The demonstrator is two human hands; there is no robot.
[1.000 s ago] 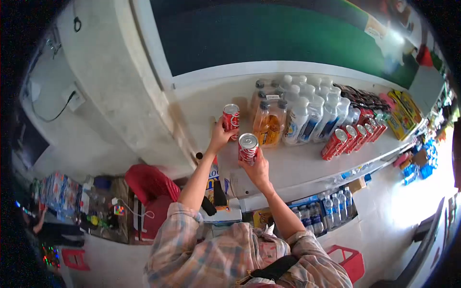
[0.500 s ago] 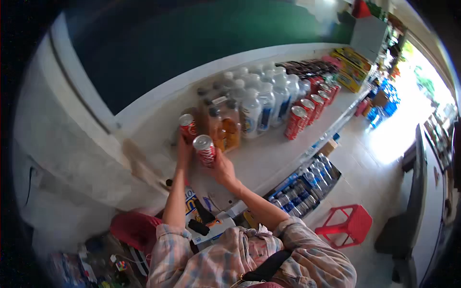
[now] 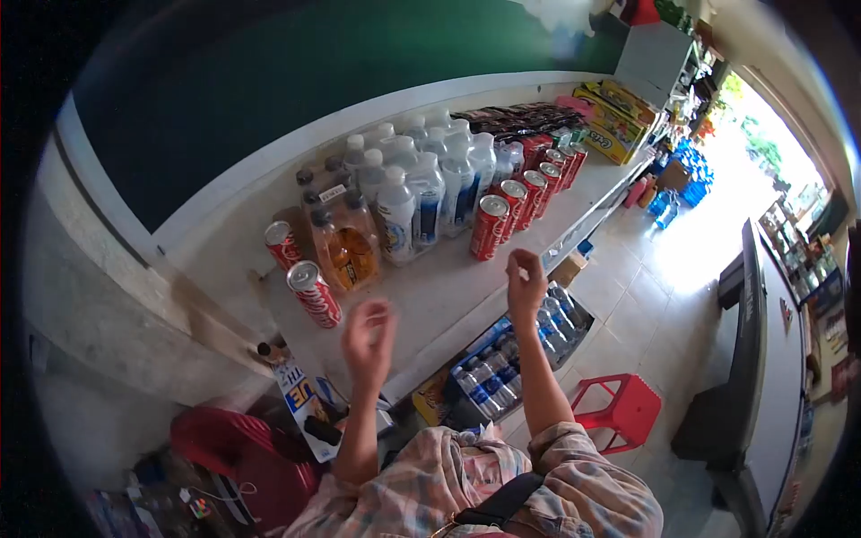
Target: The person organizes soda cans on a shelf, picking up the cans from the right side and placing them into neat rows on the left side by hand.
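Note:
My left hand is off the counter edge, fingers bent and apart, slightly blurred, holding nothing. Close by on its left stands a red soda can, with a second red can behind it. My right hand hovers by the counter's front edge, its fingers loosely curled and nothing visible in them. Just left of it is the front soda can of a row of red cans. Between the two groups of cans are a pack of amber drink bottles and several clear bottles with white caps.
Yellow boxes stand at the counter's far end. Below its front edge sits a case of water bottles. A red plastic stool is on the floor to the right. Dark items lie on a printed carton near me.
Both hands have let go of the two red cans, which now stand beside the amber bottles. My right hand has moved right to the row of cans; my left has drawn back. The view has shifted.

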